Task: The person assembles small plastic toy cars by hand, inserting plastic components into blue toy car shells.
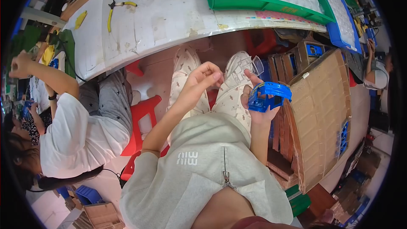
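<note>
A glossy blue plastic housing (269,91) with a large opening rests in my right hand (259,101), whose fingers and thumb curl round it. Next to its fingertips, above my thigh, are thin clear plastic pieces (242,68), one of them curved; whether the fingers pinch them I cannot tell. My left hand (201,83) is raised over my lap, apart from the housing. Its fingers bend in toward the thumb, and what lies between the tips, if anything, is hidden.
Ahead stands a white worktable (157,17) bearing yellow-handled nippers (111,15) and a green tray (271,6) of clear parts. Cardboard dividers and boxes (320,114) stand at my right. A co-worker (85,131) sits close on my left, beside a red stool (146,114).
</note>
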Demonstrator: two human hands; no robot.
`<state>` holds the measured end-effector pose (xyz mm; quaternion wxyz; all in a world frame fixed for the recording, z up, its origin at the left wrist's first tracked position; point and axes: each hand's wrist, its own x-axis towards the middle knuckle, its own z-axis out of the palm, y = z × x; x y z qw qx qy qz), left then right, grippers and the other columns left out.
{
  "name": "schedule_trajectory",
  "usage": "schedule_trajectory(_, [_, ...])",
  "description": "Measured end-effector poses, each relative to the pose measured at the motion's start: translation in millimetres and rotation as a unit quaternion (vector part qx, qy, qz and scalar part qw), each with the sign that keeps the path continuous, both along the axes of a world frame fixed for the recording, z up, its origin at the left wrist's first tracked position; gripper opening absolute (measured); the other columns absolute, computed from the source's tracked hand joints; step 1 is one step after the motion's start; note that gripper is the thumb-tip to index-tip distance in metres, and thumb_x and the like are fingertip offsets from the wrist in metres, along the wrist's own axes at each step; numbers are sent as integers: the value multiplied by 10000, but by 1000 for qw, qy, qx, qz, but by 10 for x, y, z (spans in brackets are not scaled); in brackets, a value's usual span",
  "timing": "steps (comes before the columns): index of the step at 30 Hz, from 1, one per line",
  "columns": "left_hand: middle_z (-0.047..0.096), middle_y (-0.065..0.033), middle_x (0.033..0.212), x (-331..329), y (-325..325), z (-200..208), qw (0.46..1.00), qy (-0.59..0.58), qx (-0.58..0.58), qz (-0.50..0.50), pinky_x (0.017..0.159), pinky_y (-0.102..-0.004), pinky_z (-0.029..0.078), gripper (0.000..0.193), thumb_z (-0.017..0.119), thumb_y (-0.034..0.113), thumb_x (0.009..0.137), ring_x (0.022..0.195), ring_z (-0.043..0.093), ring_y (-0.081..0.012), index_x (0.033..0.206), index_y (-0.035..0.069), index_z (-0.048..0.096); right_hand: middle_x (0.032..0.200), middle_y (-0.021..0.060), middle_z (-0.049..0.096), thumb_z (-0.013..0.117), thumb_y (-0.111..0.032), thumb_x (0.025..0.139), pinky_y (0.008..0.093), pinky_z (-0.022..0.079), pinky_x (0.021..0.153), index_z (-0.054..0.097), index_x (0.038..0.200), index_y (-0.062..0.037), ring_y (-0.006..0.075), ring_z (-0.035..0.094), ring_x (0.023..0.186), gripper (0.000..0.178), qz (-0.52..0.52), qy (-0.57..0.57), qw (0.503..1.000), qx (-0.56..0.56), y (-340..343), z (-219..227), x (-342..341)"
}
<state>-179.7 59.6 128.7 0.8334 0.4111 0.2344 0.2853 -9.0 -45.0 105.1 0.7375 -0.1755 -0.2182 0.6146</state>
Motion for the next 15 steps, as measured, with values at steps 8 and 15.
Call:
schedule_trajectory(8, [515, 20, 688, 10, 362, -120, 899, 239, 359, 70, 582, -220, 335, 198, 543, 195, 870, 682, 462, -72, 783, 18, 529, 1291, 276, 366, 389, -492, 751, 314, 487, 568, 498, 1140, 100, 265, 595, 851, 717, -11, -64, 998, -11, -42, 78, -1])
schedule_trajectory(15, [546, -47, 765, 235, 261, 325, 960, 65, 269, -41, 623, -266, 398, 163, 550, 176, 849, 730, 504, -126, 838, 15, 574, 1176, 255, 491, 400, -397, 754, 330, 360, 939, 531, 1077, 128, 261, 550, 991, 630, 20, -244, 968, -60, -32, 207, -48])
